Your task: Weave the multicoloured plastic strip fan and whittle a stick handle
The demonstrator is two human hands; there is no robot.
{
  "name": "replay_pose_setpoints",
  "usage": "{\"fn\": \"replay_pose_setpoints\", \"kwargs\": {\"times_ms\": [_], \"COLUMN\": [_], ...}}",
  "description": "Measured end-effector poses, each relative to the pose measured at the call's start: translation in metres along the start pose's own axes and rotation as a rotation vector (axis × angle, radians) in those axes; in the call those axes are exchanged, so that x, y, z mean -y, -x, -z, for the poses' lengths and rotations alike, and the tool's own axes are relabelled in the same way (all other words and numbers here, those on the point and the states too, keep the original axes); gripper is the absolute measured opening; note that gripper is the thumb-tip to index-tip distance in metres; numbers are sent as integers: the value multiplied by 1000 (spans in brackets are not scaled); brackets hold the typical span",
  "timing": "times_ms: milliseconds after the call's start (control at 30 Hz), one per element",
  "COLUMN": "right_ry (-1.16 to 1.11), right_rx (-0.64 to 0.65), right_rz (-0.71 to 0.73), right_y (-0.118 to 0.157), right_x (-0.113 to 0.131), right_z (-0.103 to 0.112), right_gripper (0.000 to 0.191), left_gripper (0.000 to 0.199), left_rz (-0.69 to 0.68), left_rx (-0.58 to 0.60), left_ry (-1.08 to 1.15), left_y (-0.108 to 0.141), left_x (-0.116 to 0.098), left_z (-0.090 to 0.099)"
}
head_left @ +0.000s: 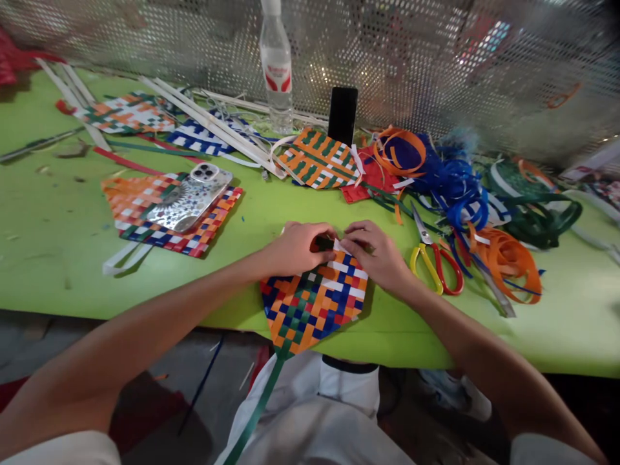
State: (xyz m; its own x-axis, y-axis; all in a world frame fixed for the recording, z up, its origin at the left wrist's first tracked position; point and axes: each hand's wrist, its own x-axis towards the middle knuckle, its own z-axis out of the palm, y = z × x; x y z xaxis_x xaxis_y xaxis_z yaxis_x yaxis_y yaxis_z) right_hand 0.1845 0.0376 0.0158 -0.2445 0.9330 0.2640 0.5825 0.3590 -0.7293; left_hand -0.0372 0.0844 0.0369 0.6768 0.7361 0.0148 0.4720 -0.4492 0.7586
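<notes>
A woven piece [314, 300] of orange, blue, white, green and red flat strips lies at the table's near edge, close to my body. From its lower corner a long green strip [261, 394] hangs down over my lap. My left hand [305, 248] is curled at the piece's upper edge, fingertips pinching it. Opposite, my right hand [375, 252] is closed with thumb and fingers on a short white strip end [338, 247] at the same edge. The fingertips of both hands nearly meet there and partly hide what they grip.
Yellow-and-red-handled scissors [433, 258] lie right of my right hand. Beyond are coiled orange strips [506, 265] and blue strips [450, 181]. A patterned phone [191, 197] rests on another woven piece [130, 200] at left. A bottle [277, 71] and black phone [343, 115] stand behind.
</notes>
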Motion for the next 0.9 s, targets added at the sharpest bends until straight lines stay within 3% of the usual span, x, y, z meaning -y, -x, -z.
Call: {"fn": "replay_pose_setpoints", "kwargs": {"times_ms": [100, 233, 300, 333, 433, 533, 633, 800, 900], "right_ry": [123, 450, 664, 732, 709, 624, 580, 664, 751], "right_rx": [-112, -364, -351, -285, 49, 113, 207, 161, -2], "right_rz": [31, -39, -231, -369, -669, -682, -703, -707, -643], "right_y": [-3, 9, 29, 42, 78, 92, 87, 81, 85], "right_x": [6, 7, -1, -7, -27, -44, -52, -44, -24], "right_z": [11, 64, 95, 108, 130, 134, 136, 148, 158], "right_gripper": [28, 32, 35, 39, 45, 40, 29, 33, 49], "left_gripper": [21, 24, 25, 27, 33, 31, 28, 25, 24], "left_rz": [46, 74, 69, 63, 50, 74, 76, 73, 48], "left_rx": [-43, -74, -95, -102, -108, -101, -91, -122, -151], "left_ry": [25, 27, 6, -3, -3, 16, 52, 42, -4], "left_y": [-2, -5, -5, -5, -6, -6, -5, -5, -7], "left_x": [4, 7, 7, 8, 8, 8, 6, 4, 7], "left_z": [-3, -6, -7, -7, -9, -10, -9, -10, -14]}}
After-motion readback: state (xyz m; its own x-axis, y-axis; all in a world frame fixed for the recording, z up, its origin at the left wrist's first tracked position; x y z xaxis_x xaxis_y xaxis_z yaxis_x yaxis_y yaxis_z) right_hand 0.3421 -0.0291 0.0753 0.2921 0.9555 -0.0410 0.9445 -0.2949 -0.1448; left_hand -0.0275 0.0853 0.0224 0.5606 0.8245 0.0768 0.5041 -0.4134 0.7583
